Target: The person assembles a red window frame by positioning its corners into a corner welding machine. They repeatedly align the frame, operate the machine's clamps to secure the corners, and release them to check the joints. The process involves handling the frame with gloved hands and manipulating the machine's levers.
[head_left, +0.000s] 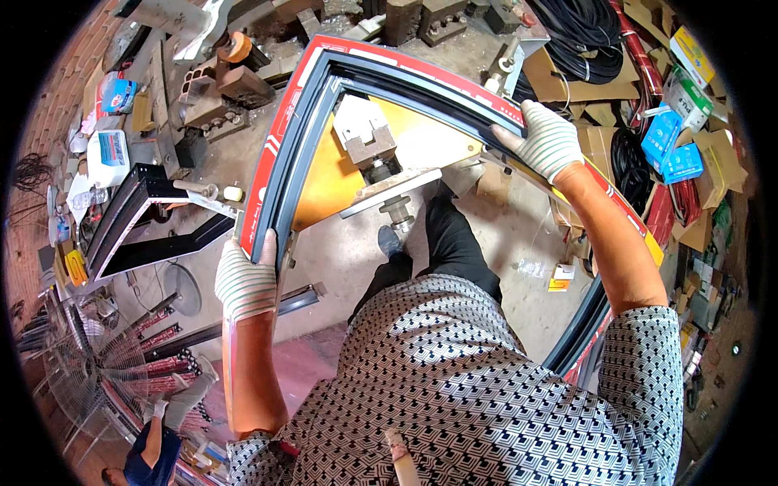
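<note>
A large window frame (304,113) of dark grey profile, its outer face covered in red film, is held in front of me with one corner pointing away. My left hand (245,279), in a white striped glove, grips the left side of it, thumb on the inner edge. On the right, my right hand (545,144), gloved alike, wraps round the other side. Inside the corner lies a yellow plate (332,174) with a metal clamp block (366,134) and a bar (391,193) across it. Whether the frame rests on the plate I cannot tell.
Metal blocks (243,85) crowd the bench at the back. Another dark frame (138,219) stands at the left, above a fan (97,364). Coiled black strips (579,36), blue boxes (664,138) and cardboard (713,162) lie at the right. Another person (154,441) is at lower left.
</note>
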Demonstrator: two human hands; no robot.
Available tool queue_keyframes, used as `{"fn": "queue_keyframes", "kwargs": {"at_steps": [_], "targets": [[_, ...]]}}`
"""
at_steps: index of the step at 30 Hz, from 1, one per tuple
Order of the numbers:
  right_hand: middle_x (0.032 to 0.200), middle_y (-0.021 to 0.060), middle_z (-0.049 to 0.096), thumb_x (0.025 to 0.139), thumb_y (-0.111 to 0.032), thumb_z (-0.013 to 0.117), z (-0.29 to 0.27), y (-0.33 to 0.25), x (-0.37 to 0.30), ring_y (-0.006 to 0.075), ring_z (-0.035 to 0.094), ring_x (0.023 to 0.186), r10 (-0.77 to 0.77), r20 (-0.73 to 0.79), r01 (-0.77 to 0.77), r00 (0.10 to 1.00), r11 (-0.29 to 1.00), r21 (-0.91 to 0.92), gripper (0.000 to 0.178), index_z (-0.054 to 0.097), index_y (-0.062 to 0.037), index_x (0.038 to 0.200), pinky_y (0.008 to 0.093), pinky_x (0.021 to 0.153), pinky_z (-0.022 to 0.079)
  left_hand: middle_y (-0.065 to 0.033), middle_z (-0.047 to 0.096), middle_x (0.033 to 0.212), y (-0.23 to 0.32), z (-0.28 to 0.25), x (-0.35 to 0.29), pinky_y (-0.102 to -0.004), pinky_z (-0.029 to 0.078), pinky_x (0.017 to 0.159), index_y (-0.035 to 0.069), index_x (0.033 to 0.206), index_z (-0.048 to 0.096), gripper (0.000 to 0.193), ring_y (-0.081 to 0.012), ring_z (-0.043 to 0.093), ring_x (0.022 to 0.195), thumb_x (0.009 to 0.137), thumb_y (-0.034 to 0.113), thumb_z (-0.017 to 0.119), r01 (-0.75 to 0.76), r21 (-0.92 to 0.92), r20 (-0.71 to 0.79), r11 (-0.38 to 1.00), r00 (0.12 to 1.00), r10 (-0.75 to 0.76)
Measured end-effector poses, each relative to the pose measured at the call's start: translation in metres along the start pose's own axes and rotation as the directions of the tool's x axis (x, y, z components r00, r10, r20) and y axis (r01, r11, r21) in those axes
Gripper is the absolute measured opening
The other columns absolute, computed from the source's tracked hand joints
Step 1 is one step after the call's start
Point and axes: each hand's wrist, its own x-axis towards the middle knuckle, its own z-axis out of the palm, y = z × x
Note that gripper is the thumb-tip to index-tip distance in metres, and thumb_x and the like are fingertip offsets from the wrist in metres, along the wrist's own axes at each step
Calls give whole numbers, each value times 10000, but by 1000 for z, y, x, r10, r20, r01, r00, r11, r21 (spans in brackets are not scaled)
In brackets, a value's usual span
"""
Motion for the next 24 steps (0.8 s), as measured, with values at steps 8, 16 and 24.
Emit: {"fn": "queue_keyframes", "kwargs": {"at_steps": [8, 16, 24], "targets": [[993, 217, 718, 900, -682, 691, 5, 4, 1, 392, 717, 946, -31, -47, 31, 998, 999, -10, 690, 680, -11, 1062, 470, 844, 574, -227, 728, 863, 1, -1, -1, -496, 550, 767, 35, 1000, 656, 567, -424, 714, 806, 936, 597, 706, 12, 19, 1, 1000, 1000, -12], [982, 218, 716, 901, -682, 689, 5, 6, 0, 398, 717, 939, -27, -39, 26, 999, 1000, -15, 677, 677, -20, 1042, 471, 833, 575, -233, 730, 895, 4, -1, -2, -497, 547, 783, 33, 1016, 662, 590, -423, 717, 844, 933, 616, 699, 32, 8, 14, 999, 999, -33], [997, 193, 713, 887, -603, 741, 0, -1, -2, 388, 717, 946, -30, -69, 30, 997, 1000, 3, 589, 666, -43, 1051, 477, 825, 575, -206, 759, 1010, 8, -11, -2, -478, 565, 867, 59, 1196, 692, 591, -396, 744, 944, 897, 565, 759, 32, -41, 44, 999, 999, -31]]}}
